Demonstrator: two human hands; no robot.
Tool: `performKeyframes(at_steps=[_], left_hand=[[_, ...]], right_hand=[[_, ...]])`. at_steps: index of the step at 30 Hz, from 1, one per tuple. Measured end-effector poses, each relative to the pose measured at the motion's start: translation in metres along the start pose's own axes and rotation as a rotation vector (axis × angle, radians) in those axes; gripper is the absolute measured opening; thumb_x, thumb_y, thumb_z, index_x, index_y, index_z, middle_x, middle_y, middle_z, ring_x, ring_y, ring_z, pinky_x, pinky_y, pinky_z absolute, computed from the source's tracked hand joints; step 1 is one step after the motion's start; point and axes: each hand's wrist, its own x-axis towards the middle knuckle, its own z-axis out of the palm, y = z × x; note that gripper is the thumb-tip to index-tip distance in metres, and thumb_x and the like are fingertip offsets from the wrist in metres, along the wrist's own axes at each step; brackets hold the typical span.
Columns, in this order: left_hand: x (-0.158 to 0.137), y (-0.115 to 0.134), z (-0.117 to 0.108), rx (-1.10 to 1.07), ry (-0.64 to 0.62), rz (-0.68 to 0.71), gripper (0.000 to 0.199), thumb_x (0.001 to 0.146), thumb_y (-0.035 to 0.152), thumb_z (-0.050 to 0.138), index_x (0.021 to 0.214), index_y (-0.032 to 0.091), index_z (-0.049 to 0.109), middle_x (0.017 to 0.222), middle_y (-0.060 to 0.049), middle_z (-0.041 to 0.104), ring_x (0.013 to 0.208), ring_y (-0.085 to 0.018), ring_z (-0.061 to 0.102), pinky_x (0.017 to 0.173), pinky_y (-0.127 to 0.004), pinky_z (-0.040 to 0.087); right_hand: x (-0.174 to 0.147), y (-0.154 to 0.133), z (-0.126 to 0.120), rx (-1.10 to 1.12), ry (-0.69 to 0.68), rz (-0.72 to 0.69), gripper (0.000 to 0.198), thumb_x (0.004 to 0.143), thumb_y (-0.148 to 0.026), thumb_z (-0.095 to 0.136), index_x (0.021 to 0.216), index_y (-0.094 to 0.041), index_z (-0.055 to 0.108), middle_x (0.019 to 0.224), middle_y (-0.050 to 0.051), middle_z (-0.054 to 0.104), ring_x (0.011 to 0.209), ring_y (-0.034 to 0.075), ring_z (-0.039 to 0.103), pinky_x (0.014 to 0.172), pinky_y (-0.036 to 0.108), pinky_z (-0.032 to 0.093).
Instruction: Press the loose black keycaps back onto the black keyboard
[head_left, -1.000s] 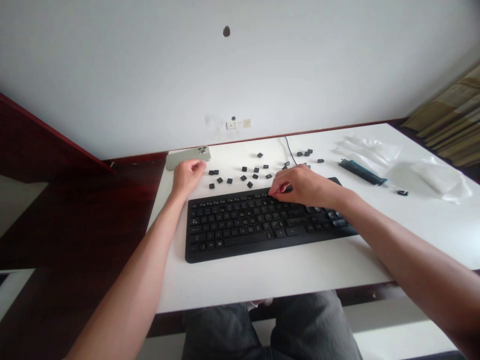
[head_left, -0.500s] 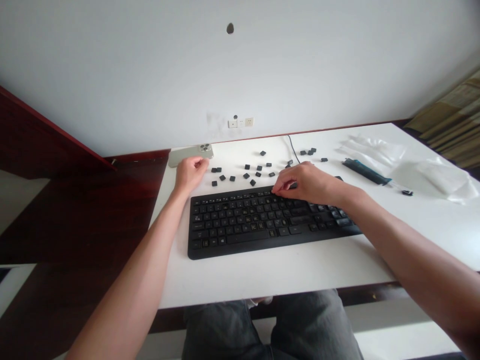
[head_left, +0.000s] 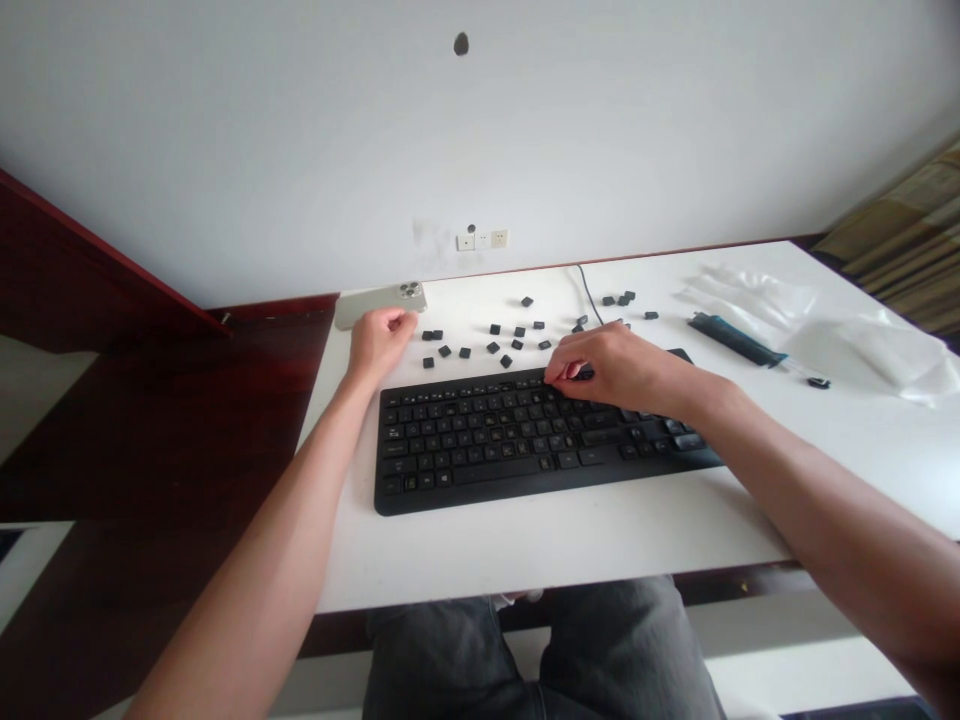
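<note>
A black keyboard lies on the white table, with gaps in its rows where keycaps are off. My right hand rests over its upper right part. Thumb and fingers are pinched together at the top row; whatever sits between the fingertips is too small to make out. My left hand is loosely closed on the table beyond the keyboard's left corner, close to a phone, and no object shows in it. Several loose black keycaps are scattered behind the keyboard, between and beyond the hands.
A cable runs back from the keyboard toward the wall. On the right lie a dark tool with a blue edge, a small black piece and crumpled clear plastic. Wall sockets sit behind the table.
The view has tipped very slightly. Both hands keep almost the same place and pose, the right one still pinched at the keyboard's top row.
</note>
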Motion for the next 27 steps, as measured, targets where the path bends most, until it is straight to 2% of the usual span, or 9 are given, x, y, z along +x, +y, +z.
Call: performKeyframes(at_steps=[13,20,27], left_hand=[[-0.0003,0.0011,-0.0007,0.005,-0.009,-0.006,0.037,0.09,0.037,0.057,0.058,0.02,0.054,0.054,0.001,0.048,0.057,-0.015,0.043,0.059,-0.03,0.029],[-0.001,0.0034,-0.0018,0.063,-0.01,-0.006,0.039,0.09,0.039,0.057,0.057,0.02,0.049,0.056,0.0,0.05,0.06,-0.015,0.042,0.059,-0.03,0.029],[-0.0002,0.0013,-0.0013,0.06,-0.011,-0.003,0.038,0.09,0.041,0.057,0.058,0.02,0.054,0.056,0.001,0.05,0.059,-0.015,0.044,0.061,-0.03,0.03]], right_hand=[[-0.0016,-0.0005,0.003,-0.059,-0.013,-0.037,0.017,0.096,-0.016,0.063,0.094,-0.019,0.08,0.098,0.006,0.08,0.083,0.017,0.073,0.076,0.029,0.055],[-0.0028,-0.0081,0.005,-0.164,-0.029,-0.045,0.027,0.097,-0.005,0.055,0.093,-0.017,0.079,0.092,0.007,0.079,0.083,0.019,0.073,0.075,0.03,0.052],[-0.0013,-0.0002,0.0017,0.004,-0.002,0.002,0.016,0.093,-0.013,0.064,0.093,-0.019,0.08,0.096,0.005,0.08,0.082,0.016,0.073,0.074,0.027,0.054]])
